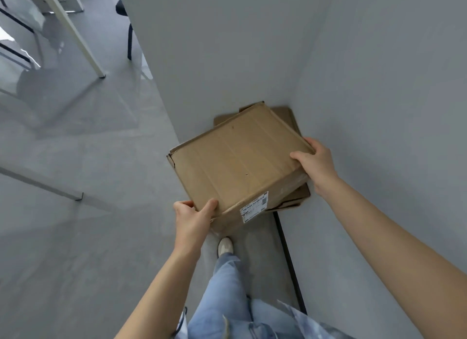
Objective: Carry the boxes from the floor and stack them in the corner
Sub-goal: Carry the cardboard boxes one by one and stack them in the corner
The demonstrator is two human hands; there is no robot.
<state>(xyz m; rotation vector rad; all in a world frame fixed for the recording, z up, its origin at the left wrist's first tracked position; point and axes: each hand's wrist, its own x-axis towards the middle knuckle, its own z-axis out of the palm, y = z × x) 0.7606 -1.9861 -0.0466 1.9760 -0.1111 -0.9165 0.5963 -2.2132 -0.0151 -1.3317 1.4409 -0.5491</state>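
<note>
A brown cardboard box (240, 159) with a white label on its near side is held between both hands, tilted, over the corner where two grey walls meet. My left hand (193, 218) grips its near left corner. Its far right edge is gripped by my right hand (316, 161). Beneath it a second cardboard box (286, 116) lies in the corner, mostly hidden, with edges showing behind and at the lower right. Whether the held box touches the lower one I cannot tell.
Grey walls (379, 111) close in ahead and on the right, with a black baseboard strip (288, 257) along the right wall. My leg and shoe (225, 246) stand just below the box. White table legs (75, 35) and a dark chair leg (130, 40) stand on the grey floor at upper left.
</note>
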